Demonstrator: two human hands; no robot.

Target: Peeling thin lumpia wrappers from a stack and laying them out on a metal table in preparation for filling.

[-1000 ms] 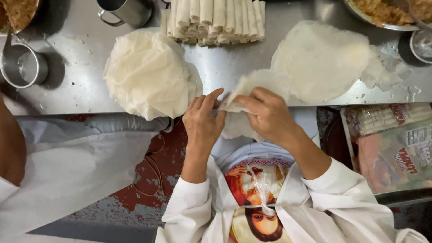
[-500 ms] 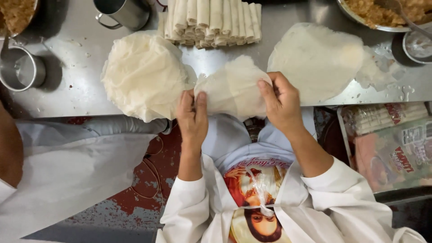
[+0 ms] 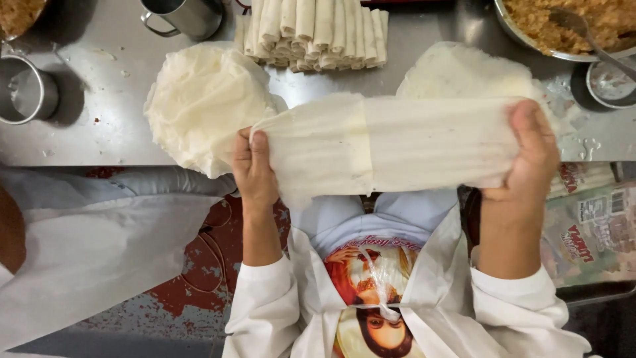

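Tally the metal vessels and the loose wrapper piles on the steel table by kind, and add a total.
Metal cups: 3, top middle, left edge, right edge
Metal bowls of filling: 2, top right, top left corner
Wrapper piles: 2, left, right
Total: 7

Rolled spring rolls (image 3: pixel 311 33) beside a steel mug (image 3: pixel 189 16) and filling bowl (image 3: pixel 510 33).

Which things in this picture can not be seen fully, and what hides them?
- Right pile of wrappers, head view: its near part lies behind the stretched wrapper.
- Left hand and right hand: fingertips hidden behind that wrapper.
- Filling bowl and metal cup: cut by the frame edges.
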